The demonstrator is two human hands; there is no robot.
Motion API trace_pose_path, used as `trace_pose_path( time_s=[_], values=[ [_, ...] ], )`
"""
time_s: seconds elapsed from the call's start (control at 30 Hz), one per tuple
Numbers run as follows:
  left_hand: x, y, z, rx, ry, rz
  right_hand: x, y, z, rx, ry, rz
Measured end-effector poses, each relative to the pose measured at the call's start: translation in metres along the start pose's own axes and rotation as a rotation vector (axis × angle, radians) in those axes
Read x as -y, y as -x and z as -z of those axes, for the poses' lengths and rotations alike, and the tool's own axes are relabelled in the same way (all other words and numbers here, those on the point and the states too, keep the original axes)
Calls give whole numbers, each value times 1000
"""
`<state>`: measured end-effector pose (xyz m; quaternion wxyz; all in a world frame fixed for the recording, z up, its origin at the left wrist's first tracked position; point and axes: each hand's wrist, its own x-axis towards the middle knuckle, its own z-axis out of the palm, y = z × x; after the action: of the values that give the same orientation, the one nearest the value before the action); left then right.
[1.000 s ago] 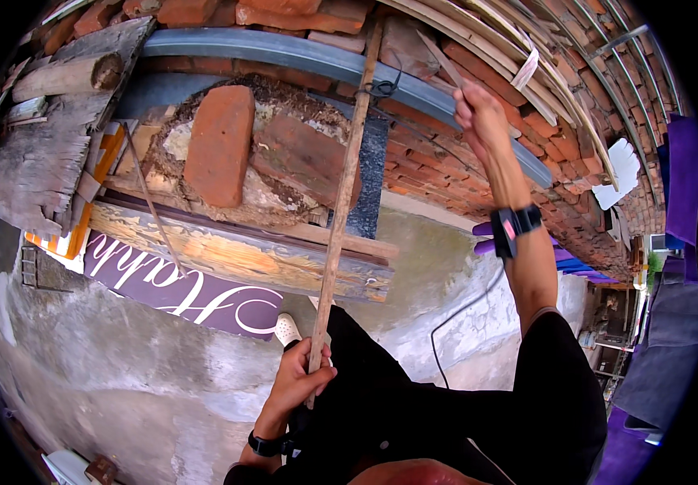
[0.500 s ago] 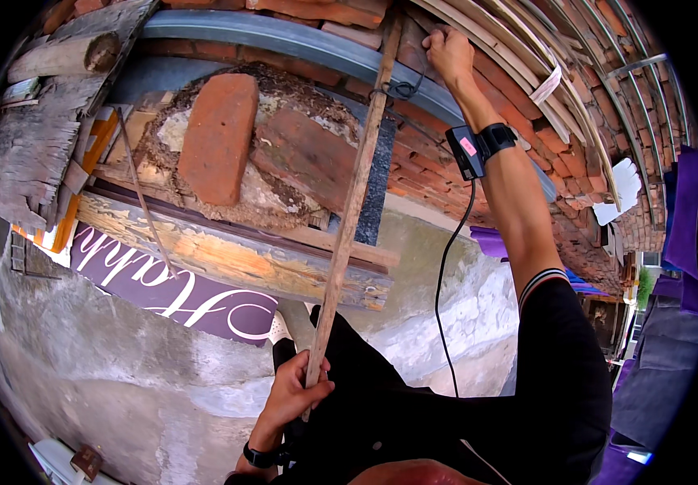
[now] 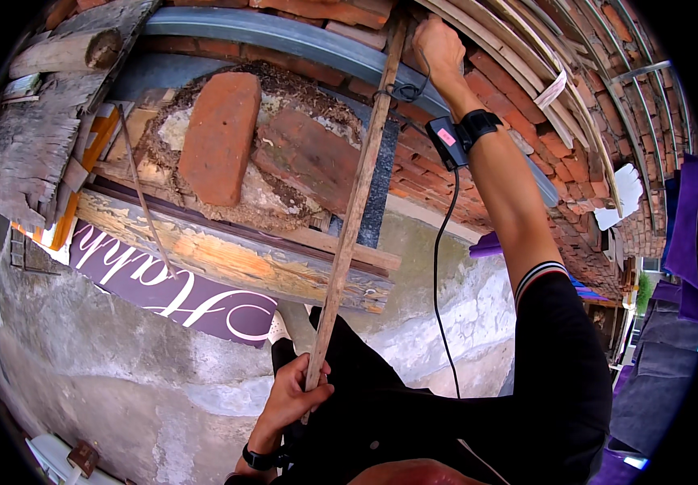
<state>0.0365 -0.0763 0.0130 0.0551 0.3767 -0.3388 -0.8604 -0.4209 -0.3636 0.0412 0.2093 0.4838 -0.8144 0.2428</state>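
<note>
My left hand (image 3: 299, 386) is closed around the lower end of a long thin wooden stick (image 3: 351, 217). The stick slants up and away from me to the brick wall. Dark wire (image 3: 404, 91) is looped about its upper part, and a strand of it runs up to my right hand (image 3: 438, 47). That hand is stretched far forward beside the stick's top end, fingers curled closed on the strand; its fingertips are partly hidden. A black device (image 3: 447, 142) with a pink label is strapped at my right wrist, and a black cable hangs from it.
A red brick (image 3: 219, 139) and a darker brick (image 3: 307, 158) lie left of the stick, above a weathered wooden beam (image 3: 228, 249). A grey metal bar (image 3: 284, 39) runs along the brick wall. Thin wooden strips (image 3: 519, 61) lean at upper right. Purple cloth (image 3: 689, 226) hangs at far right.
My right hand has shifted slightly forward and left, its wrist turning and carrying the strapped device leftward. The stick's upper end has moved slightly right. My left hand keeps its hold.
</note>
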Motion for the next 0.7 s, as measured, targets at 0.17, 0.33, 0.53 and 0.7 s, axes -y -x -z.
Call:
trace_pose_path(
  time_s=[0.17,0.33,0.53,0.7],
  values=[
    [-3,-1,-1,5,-2,5,6,-10,-7,50,8,80],
    [1,0,0,2,16,-3,14,-17,-11,74,25,137],
    [1,1,0,6,6,-3,12,-23,-8,181,20,264],
    [2,1,1,17,8,-3,15,-31,8,365,18,418]
  ],
)
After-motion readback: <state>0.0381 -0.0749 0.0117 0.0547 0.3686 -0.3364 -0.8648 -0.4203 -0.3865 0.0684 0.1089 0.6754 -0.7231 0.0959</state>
